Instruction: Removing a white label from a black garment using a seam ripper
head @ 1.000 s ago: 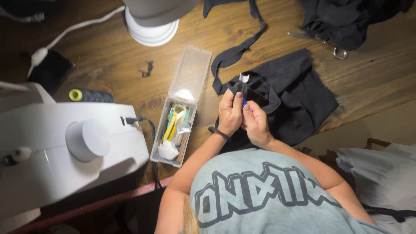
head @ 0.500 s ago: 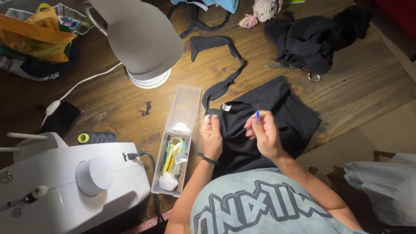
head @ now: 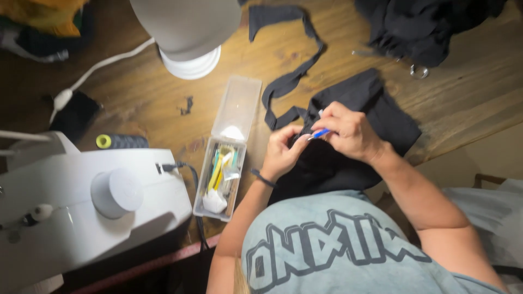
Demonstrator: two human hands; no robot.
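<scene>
A black fabric piece [head: 376, 103] with a long strap [head: 297, 71] lies on the wooden table [head: 468, 92]. My right hand [head: 351, 130] pinches a small blue-handled tool [head: 318, 133], its tip on the fabric's near edge. My left hand [head: 280, 152], with a dark band on the wrist, grips the black fabric right beside the tool tip. Both hands meet over the cloth's left part.
An open clear plastic box [head: 226, 158] of small sewing items sits left of my hands. A white sewing machine [head: 87, 212] fills the lower left, a spool [head: 117, 141] behind it. A lamp [head: 188, 38] stands at the top; more black cloth [head: 425, 27] lies top right.
My hands have drawn back together over the fabric; the blue tool has come down from raised to the cloth's edge. The camera has moved closer and shifted.
</scene>
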